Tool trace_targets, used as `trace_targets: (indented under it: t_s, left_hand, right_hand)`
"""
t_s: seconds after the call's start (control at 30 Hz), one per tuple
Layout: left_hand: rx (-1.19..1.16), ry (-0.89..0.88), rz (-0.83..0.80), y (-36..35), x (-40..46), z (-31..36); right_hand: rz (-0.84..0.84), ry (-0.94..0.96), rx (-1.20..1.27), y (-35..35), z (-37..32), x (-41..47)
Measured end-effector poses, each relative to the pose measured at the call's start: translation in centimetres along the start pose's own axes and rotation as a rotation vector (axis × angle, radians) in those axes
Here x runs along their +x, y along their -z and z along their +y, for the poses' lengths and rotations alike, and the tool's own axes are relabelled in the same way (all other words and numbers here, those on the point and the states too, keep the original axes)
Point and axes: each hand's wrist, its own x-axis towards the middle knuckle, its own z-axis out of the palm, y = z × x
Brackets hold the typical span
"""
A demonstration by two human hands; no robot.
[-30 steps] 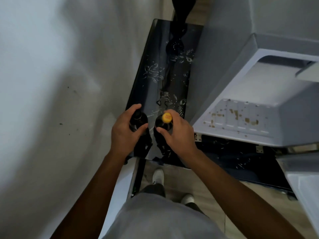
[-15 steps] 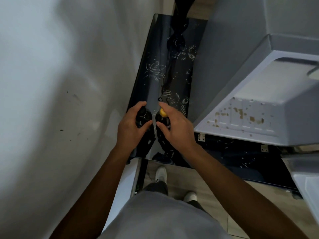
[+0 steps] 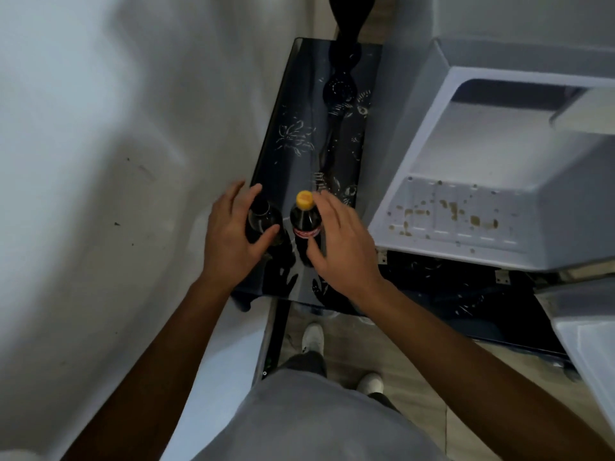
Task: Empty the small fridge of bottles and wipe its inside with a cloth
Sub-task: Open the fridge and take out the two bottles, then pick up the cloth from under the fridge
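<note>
Two dark bottles stand upright on the black glass table (image 3: 299,134). The left bottle (image 3: 261,216) has a dark cap. The right bottle (image 3: 305,221) has a yellow cap and a red label. My left hand (image 3: 233,234) is open with fingers spread, curved around the left bottle's side, thumb near its front. My right hand (image 3: 339,241) is open too, fingers apart just right of the yellow-capped bottle. The small white fridge (image 3: 492,181) stands open to the right; its inside floor (image 3: 446,217) is spotted with brown stains. No cloth is in view.
A white wall (image 3: 116,161) runs close along the table's left side. A dark curvy object (image 3: 342,88) lies at the table's far end. The fridge door (image 3: 592,344) hangs open at the lower right. My shoes (image 3: 312,337) stand on the wooden floor below.
Both hands gripped the bottles before; now the fingers have spread and loosened off them. The bottles stand on the glass table.
</note>
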Motion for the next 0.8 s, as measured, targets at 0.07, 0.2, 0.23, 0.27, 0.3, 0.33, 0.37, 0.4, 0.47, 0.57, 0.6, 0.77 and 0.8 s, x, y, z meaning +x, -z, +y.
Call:
trace_targets:
  t_s: [0.07,0.2,0.23,0.27,0.3,0.33,0.37,0.4,0.47,0.57,0.6,0.77,0.8]
  left_hand:
    - [0.044,-0.102,0.068,0.7,-1.3,1.3]
    - [0.006,-0.172,0.122,-0.1,-6.4,5.3]
    - [-0.007,-0.17,0.093,-0.9,-8.1,6.4]
    - [-0.018,-0.175,0.039,-2.0,-9.9,7.2]
    - [-0.032,-0.185,-0.035,-3.3,-11.8,8.1]
    - [-0.047,-0.191,-0.122,-4.7,-13.5,8.9]
    - [-0.052,-0.192,-0.216,-6.1,-15.2,9.8]
    - [-0.044,-0.191,-0.305,-7.5,-16.8,10.6]
    - [-0.012,-0.205,-0.445,-10.1,-19.4,12.1]
    - [0.069,-0.257,-0.609,-13.4,-22.3,14.3]
    - [0.109,-0.285,-0.674,-14.3,-22.9,15.1]
    - [0.313,-0.479,-1.01,-17.1,-25.3,18.6]
    - [0.35,-0.518,-1.054,-17.6,-25.6,19.0]
  right_hand:
    - [-0.001,0.043,-0.086,1.4,0.2,-2.0]
    - [-0.052,-0.047,-0.129,2.7,2.6,-8.8]
    - [-0.07,-0.094,-0.138,2.6,3.5,-11.0]
    - [-0.093,-0.141,-0.147,2.3,4.5,-13.2]
    - [-0.119,-0.194,-0.157,2.0,5.4,-15.5]
    - [-0.154,-0.254,-0.178,1.7,6.3,-17.8]
    - [-0.202,-0.315,-0.211,1.4,7.1,-20.2]
    - [-0.269,-0.367,-0.253,1.1,7.9,-22.6]
    - [-0.37,-0.457,-0.298,0.8,9.1,-26.9]
    - [-0.404,-0.591,-0.27,0.7,10.1,-32.9]
    - [-0.414,-0.644,-0.247,0.7,10.3,-34.7]
    - [-0.419,-0.899,-0.176,0.8,9.9,-42.0]
    - [-0.427,-0.959,-0.143,0.6,9.5,-43.1]
